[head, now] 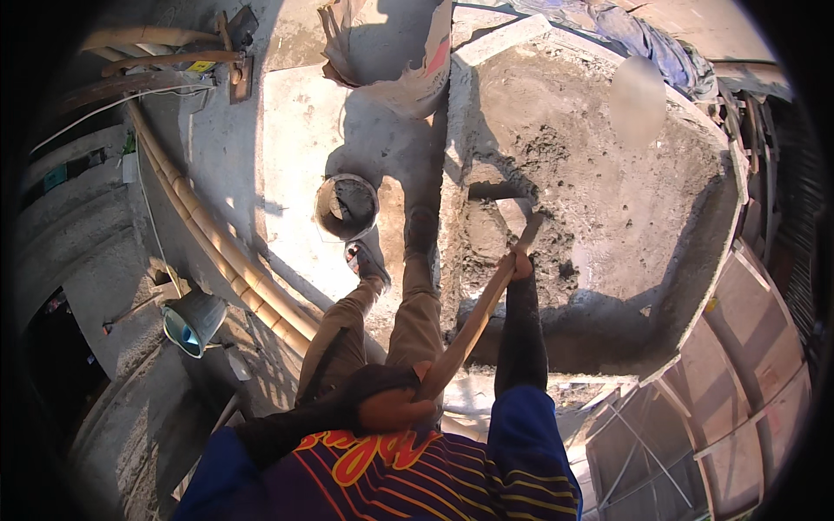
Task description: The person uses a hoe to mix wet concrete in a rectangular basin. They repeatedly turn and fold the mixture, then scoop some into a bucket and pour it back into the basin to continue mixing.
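A long wooden handle point(479, 325) runs diagonally from my waist down to a metal blade point(515, 215), which looks like a shovel's or hoe's. My left hand point(397, 407) is closed around its upper end near my belly. Farther down, close to the blade, my right hand point(518, 262) grips the same handle. The blade sits among wet grey mortar point(544, 153) inside a wide, low-walled mixing trough point(456, 189). Left of the trough wall, near my feet, stands a round bucket point(346, 207) with grey mix inside.
A torn paper sack point(404, 91) stands beyond my feet. Bamboo poles point(221, 241) lie along the left, and another bucket point(195, 319) leans beyond them. Crumpled sheeting point(651, 39) covers the trough's far edge. Wooden panels point(736, 352) are at the lower right.
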